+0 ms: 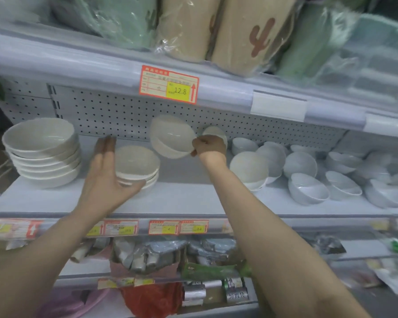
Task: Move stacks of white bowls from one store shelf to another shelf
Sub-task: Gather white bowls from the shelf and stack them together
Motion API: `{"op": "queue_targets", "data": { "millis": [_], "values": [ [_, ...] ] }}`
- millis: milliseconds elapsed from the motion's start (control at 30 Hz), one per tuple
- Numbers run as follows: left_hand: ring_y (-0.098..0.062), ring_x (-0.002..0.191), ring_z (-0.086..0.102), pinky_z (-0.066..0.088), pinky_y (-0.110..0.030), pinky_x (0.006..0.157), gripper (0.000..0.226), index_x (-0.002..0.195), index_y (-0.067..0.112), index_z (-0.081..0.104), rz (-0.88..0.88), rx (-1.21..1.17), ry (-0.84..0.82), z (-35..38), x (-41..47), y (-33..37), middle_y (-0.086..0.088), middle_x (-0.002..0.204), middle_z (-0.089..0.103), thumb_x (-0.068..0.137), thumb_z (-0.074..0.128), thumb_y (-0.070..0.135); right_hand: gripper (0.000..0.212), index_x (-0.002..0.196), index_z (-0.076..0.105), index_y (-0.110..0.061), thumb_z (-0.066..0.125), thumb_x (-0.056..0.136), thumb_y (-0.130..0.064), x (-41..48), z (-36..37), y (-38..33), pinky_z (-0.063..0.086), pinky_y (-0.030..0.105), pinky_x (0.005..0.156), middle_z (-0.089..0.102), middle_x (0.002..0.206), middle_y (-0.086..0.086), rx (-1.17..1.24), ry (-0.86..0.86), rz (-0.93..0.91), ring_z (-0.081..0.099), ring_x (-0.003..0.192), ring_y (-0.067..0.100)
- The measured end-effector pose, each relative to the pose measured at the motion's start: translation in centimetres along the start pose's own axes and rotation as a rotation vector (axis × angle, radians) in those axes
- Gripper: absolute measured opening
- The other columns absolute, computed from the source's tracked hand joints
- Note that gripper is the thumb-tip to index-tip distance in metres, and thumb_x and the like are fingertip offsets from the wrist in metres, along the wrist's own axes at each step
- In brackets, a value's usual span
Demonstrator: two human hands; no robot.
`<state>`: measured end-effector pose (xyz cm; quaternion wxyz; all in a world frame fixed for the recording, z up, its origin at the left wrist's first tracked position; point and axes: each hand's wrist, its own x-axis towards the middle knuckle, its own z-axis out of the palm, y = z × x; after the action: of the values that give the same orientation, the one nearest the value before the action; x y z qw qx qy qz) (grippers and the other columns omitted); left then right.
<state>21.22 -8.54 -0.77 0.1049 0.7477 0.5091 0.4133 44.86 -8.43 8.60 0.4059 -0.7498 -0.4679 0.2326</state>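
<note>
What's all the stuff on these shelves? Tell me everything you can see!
tall bowl stack: one, white, middle shelf, far left
short bowl stack: one, white, middle shelf, left of centre
tilted bowls: seemingly two nested, white, held up above the middle shelf
loose bowls: many, white, mostly tipped over, middle shelf, right
big price tag: one, red and yellow, top shelf edge
cactus rolls: two, beige, plastic-wrapped, top shelf
green rolls: several, pale green, top shelf
packaged goods: many, mixed colours, lower shelves
left hand: one, fingers straight, touching the short bowl stack
right hand: one, pinching the rim of the tilted bowls
</note>
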Motion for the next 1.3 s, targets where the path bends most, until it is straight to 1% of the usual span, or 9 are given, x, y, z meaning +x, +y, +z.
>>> {"op": "queue_targets", "data": {
  "millis": [200, 367, 533, 667, 767, 900, 1067, 1167, 1300],
  "values": [
    [-0.025, 0.140, 0.037, 0.035, -0.038, 0.112, 0.056, 0.140, 0.011, 0.049, 0.373, 0.037, -0.032, 3.4, 0.3, 7.8, -0.009, 0.143, 0.045, 0.089, 0.067, 0.022, 0.017, 0.070, 0.064, -0.012, 0.056, 0.086, -0.011, 0.5, -5.6, 4.9, 0.038, 0.021, 0.051, 0.061, 0.061, -0.001, -0.175, 0.049, 0.029, 0.055, 0.065, 0.020],
    [-0.024, 0.129, 0.045, 0.038, -0.032, 0.103, 0.067, 0.145, 0.010, 0.040, 0.133, -0.017, -0.197, 7.8, -1.3, 10.9, -0.007, 0.138, 0.045, 0.088, 0.069, 0.027, 0.013, 0.088, 0.066, -0.006, 0.057, 0.085, -0.015, 0.4, -5.6, 8.5, 0.038, 0.025, 0.065, 0.059, 0.080, 0.009, -0.503, -0.008, -0.106, 0.058, 0.079, 0.029],
    [-0.024, 0.147, 0.024, 0.021, -0.024, 0.111, 0.094, 0.154, 0.003, 0.017, -0.091, -0.032, -0.328, 10.1, -2.9, 10.9, -0.011, 0.161, 0.021, 0.086, 0.072, 0.036, 0.011, 0.092, 0.058, -0.009, 0.054, 0.090, -0.020, 1.1, -5.2, 10.0, 0.040, 0.031, 0.076, 0.069, 0.098, 0.014, -0.703, -0.033, -0.173, 0.063, 0.095, 0.031],
    [-0.026, 0.151, 0.018, 0.018, -0.030, 0.119, 0.111, 0.156, 0.000, 0.008, -0.297, -0.035, -0.428, 11.1, -3.4, 10.2, -0.015, 0.165, 0.015, 0.083, 0.072, 0.053, 0.021, 0.108, 0.061, -0.010, 0.051, 0.091, -0.019, 1.7, -4.6, 10.7, 0.035, 0.034, 0.088, 0.065, 0.107, 0.010, -0.816, -0.018, -0.185, 0.056, 0.106, 0.028],
    [-0.028, 0.144, 0.034, 0.028, -0.033, 0.115, 0.109, 0.155, 0.004, 0.022, -0.309, -0.043, -0.418, 11.2, -3.3, 9.8, -0.016, 0.158, 0.034, 0.075, 0.065, 0.064, 0.017, 0.105, 0.062, -0.013, 0.051, 0.092, -0.018, 1.9, -4.0, 10.7, 0.031, 0.035, 0.085, 0.064, 0.104, 0.006, -0.914, -0.044, -0.257, 0.052, 0.106, 0.025],
    [-0.025, 0.146, 0.031, 0.024, -0.030, 0.115, 0.091, 0.154, 0.005, 0.026, -0.254, -0.002, -0.375, 12.1, -2.9, 10.4, -0.013, 0.159, 0.032, 0.086, 0.072, 0.045, 0.021, 0.095, 0.064, -0.017, 0.045, 0.096, -0.023, 3.4, -6.6, 10.3, 0.030, 0.037, 0.081, 0.064, 0.096, 0.009, -0.846, 0.017, -0.377, 0.051, 0.105, 0.029],
    [-0.024, 0.141, 0.036, 0.032, -0.031, 0.112, 0.101, 0.152, 0.011, 0.031, -0.192, -0.012, -0.291, 12.9, -1.9, 12.0, -0.009, 0.154, 0.037, 0.075, 0.068, 0.065, 0.031, 0.122, 0.062, -0.026, 0.047, 0.096, -0.036, 7.3, -13.1, 12.3, 0.034, 0.038, 0.089, 0.064, 0.115, 0.009, -0.825, 0.219, -0.387, 0.044, 0.120, 0.032],
    [-0.027, 0.141, 0.035, 0.031, -0.033, 0.114, 0.101, 0.152, 0.009, 0.030, -0.157, 0.049, -0.254, 14.0, -1.7, 13.2, -0.011, 0.154, 0.036, 0.076, 0.073, 0.060, 0.040, 0.126, 0.060, -0.030, 0.039, 0.098, -0.049, 9.2, -14.6, 14.2, 0.035, 0.040, 0.092, 0.061, 0.123, 0.006, -1.040, 0.046, -0.273, 0.040, 0.124, 0.032],
    [-0.031, 0.144, 0.029, 0.027, -0.036, 0.117, 0.099, 0.152, 0.002, 0.028, -0.170, 0.108, -0.183, 15.6, -1.6, 14.7, -0.018, 0.153, 0.033, 0.078, 0.080, 0.043, 0.036, 0.120, 0.062, -0.026, 0.034, 0.102, -0.041, 10.2, -15.0, 15.3, 0.034, 0.039, 0.092, 0.063, 0.117, 0.007, -0.997, -0.042, -0.260, 0.042, 0.124, 0.029]
  ]
}}
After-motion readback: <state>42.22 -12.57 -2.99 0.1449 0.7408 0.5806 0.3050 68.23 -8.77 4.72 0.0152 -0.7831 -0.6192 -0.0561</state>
